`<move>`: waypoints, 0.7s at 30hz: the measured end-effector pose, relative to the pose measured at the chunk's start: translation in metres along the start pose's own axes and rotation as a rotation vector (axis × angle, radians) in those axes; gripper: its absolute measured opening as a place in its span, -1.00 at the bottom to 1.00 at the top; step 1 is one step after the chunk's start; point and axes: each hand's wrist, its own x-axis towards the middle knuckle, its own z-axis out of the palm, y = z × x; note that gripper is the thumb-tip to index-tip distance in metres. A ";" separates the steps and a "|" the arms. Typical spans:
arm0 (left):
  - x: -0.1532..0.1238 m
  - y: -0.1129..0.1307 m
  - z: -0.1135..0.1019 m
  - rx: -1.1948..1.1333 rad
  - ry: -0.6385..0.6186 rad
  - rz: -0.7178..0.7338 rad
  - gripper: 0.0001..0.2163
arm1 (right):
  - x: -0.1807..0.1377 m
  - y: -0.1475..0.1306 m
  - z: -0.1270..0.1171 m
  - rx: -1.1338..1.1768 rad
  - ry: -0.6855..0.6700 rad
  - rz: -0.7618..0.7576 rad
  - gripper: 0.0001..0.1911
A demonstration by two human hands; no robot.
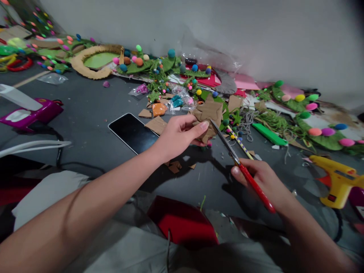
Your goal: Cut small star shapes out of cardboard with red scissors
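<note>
One broad dark table [88, 102] lies under it all, and with the middle of the view as the hub of the dial, the left hand [184, 131] is right at the centre and the right hand [258, 174] out towards four o'clock. The right is wrapped around the red handles of the scissors [241, 167], whose blades slant up towards eleven, tips meeting the lower part of a cardboard piece [209, 112] between one and two o'clock. The left has that piece clamped, thumb pressed on its face, fingers tucked beneath. Trimming looks like the step in hand, though whether the blades bite or merely touch, I cannot tell! What the next move calls for, I'd judge, is a steady pinch, the edge turned squarely to the blades, and care for that thumb, because it's awfully close. And the piece itself: plain brown, held clear of the table, a star shape standing out on its face, more brown card showing around it. One layer or two? Too hard to call from here. Its outer edge looks uneven, corners jutting. Smallest of all, brown offcuts [174, 167] lie at six o'clock, below the left hand.
</note>
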 end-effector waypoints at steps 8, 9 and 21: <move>0.001 0.002 -0.001 0.011 0.005 -0.028 -0.73 | 0.001 0.003 0.002 -0.109 0.050 -0.005 -0.38; 0.001 0.002 -0.001 0.003 0.006 -0.028 -0.73 | 0.001 0.003 0.002 -0.108 0.051 -0.002 -0.37; 0.005 0.000 -0.009 -0.057 -0.029 -0.043 -0.80 | 0.003 0.008 0.004 -0.061 0.040 0.007 -0.33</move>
